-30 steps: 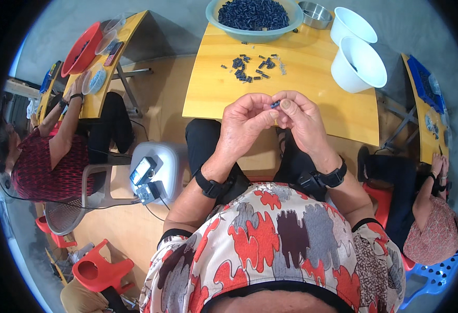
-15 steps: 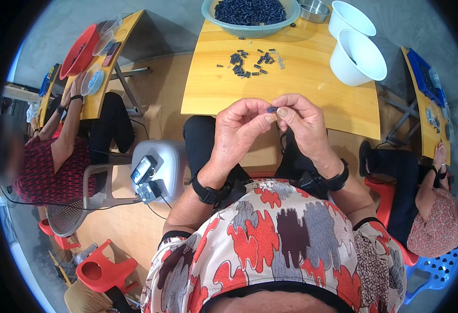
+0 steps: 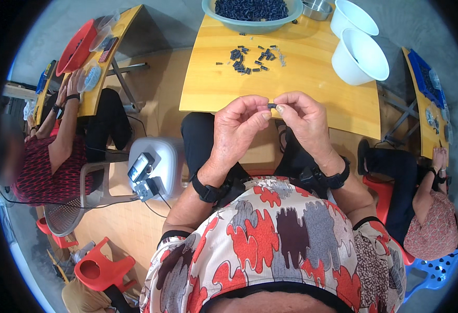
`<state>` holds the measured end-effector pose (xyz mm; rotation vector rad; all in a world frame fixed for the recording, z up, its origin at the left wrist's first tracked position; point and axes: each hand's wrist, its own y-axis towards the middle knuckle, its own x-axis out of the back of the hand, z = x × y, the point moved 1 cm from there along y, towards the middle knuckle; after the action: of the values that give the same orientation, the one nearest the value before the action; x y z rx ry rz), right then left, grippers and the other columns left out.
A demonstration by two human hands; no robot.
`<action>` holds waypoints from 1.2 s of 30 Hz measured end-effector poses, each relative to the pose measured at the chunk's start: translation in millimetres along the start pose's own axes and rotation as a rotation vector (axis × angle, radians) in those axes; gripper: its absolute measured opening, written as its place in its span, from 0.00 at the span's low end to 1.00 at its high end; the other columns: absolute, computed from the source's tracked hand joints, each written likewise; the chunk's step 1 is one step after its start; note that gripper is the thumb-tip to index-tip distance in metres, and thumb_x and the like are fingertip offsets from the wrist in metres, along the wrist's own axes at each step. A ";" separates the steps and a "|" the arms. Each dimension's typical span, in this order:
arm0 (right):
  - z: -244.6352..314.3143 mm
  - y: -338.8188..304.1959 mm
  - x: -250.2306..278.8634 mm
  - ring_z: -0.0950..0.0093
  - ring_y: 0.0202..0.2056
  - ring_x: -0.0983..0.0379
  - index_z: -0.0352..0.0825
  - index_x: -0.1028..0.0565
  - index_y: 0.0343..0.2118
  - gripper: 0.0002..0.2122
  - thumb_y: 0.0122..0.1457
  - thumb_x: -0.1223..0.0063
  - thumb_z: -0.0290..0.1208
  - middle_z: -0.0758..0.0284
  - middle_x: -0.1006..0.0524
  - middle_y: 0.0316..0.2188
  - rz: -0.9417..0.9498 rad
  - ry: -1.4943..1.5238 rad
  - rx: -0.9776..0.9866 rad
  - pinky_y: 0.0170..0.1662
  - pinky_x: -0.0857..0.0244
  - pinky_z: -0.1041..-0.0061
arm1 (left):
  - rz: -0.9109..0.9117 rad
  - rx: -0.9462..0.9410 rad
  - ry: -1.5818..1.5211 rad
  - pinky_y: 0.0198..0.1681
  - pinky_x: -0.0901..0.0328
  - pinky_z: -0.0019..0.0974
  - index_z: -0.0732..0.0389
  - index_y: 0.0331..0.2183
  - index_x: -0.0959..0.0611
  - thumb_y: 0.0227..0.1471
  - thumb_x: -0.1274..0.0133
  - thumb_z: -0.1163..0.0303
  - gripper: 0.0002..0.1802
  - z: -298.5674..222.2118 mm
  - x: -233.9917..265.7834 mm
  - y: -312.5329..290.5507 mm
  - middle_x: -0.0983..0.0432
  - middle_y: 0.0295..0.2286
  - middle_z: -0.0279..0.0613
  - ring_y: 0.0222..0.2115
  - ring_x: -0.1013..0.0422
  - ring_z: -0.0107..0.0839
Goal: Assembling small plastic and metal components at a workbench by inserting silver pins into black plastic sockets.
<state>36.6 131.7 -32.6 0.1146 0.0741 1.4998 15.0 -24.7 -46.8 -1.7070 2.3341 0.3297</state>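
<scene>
Between my two hands, in front of the near table edge, is a small dark cylindrical piece (image 3: 272,106). My left hand (image 3: 241,125) closes thumb and fingertips at its left end. From the other side, my right hand (image 3: 303,119) pinches it between thumb and forefinger. What kind of part it is, I cannot make out. Farther up the table lies a loose cluster of similar small dark pieces (image 3: 238,66), with several small clear bits (image 3: 281,58) beside it. A wide pale basin (image 3: 255,25) at the far edge is heaped with the dark pieces.
Two white tubs (image 3: 364,57) stand at the right of the yellow table (image 3: 208,86), near a metal bowl (image 3: 316,9). A grey stool (image 3: 161,151) with small devices stands left of my legs. People work at side tables, left (image 3: 56,141) and right (image 3: 430,219).
The dark piece has turned to lie more level between my fingertips. The orange-tan bit seen below it earlier no longer shows. My hands have otherwise stayed in place.
</scene>
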 end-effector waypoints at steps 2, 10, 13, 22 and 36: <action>0.2 4.0 0.3 0.87 0.28 0.30 0.30 0.26 0.32 0.04 0.53 0.50 0.19 0.72 0.25 0.27 0.018 -0.041 0.035 0.32 0.35 0.87 | 0.005 0.020 0.022 0.30 0.32 0.22 0.66 0.36 0.22 0.48 0.46 0.77 0.09 1.1 2.5 3.4 0.25 0.28 0.34 0.27 0.30 0.17; -4.4 6.1 -1.1 0.85 0.31 0.29 0.29 0.27 0.34 0.04 0.54 0.49 0.20 0.70 0.24 0.29 0.094 0.055 0.009 0.35 0.33 0.85 | 0.028 0.018 0.086 0.29 0.33 0.22 0.68 0.35 0.22 0.49 0.46 0.78 0.09 4.1 5.1 6.4 0.24 0.28 0.36 0.25 0.29 0.19; -10.6 9.8 0.8 0.85 0.31 0.29 0.29 0.27 0.34 0.05 0.54 0.48 0.21 0.70 0.24 0.29 0.136 0.106 -0.015 0.35 0.33 0.85 | 0.043 0.007 0.196 0.30 0.32 0.22 0.67 0.35 0.21 0.49 0.46 0.77 0.08 8.3 6.6 4.6 0.24 0.28 0.36 0.26 0.30 0.19; -58.9 67.9 50.7 0.80 0.26 0.27 0.30 0.25 0.29 0.07 0.51 0.45 0.28 0.65 0.23 0.24 0.097 -0.431 -0.005 0.31 0.34 0.80 | 0.009 0.088 0.156 0.29 0.32 0.22 0.67 0.36 0.21 0.51 0.49 0.76 0.08 21.4 20.2 7.8 0.23 0.28 0.37 0.24 0.29 0.19; -89.7 137.1 61.1 0.64 0.28 0.27 0.35 0.25 0.27 0.07 0.46 0.44 0.31 0.63 0.25 0.26 0.002 -1.014 0.208 0.33 0.34 0.68 | -0.175 0.101 0.131 0.29 0.34 0.22 0.66 0.35 0.21 0.51 0.48 0.75 0.08 30.0 44.4 29.7 0.24 0.28 0.35 0.25 0.30 0.19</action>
<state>-105.7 204.5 -103.5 1.0193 -0.5844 1.2846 -24.8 -46.5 -87.8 -1.9184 2.2241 0.0683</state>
